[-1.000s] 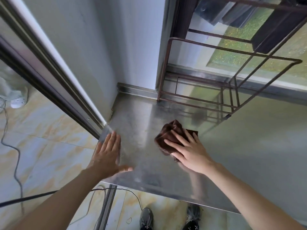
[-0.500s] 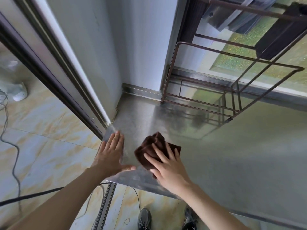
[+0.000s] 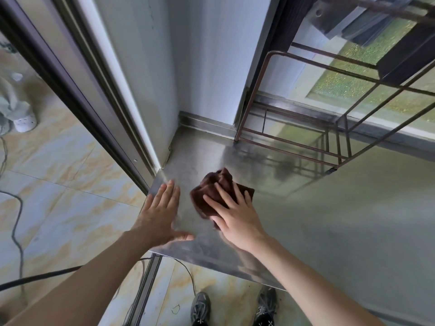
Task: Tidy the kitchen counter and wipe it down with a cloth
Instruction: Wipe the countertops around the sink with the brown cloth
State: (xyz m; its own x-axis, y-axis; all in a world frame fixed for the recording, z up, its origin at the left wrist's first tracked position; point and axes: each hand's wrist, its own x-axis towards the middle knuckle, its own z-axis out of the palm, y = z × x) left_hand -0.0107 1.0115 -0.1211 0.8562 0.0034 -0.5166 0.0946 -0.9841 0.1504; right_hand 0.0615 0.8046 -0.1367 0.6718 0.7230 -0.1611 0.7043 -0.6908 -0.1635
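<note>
— What's in front of you?

— The steel tabletop point(image 3: 329, 220), bare apart from a wire rack point(image 3: 317, 137) standing at the back corner by the window.

— And what has changed?

— A second ago I had the cloth point(image 3: 217, 194) further right, out toward the middle; half a second ago it was pulled in close to the front edge. Now it has gone a little back and right again, just beside my left hand point(image 3: 160, 215). So I judge I'm scrubbing this left corner back and forth, with the rest still to wipe.

— Your hands?

— My left lies flat, fingers straight, bracing on the corner; it hasn't moved. My right hand point(image 3: 233, 212) presses the bunched cloth down with fingers spread, not gripping it.
</note>
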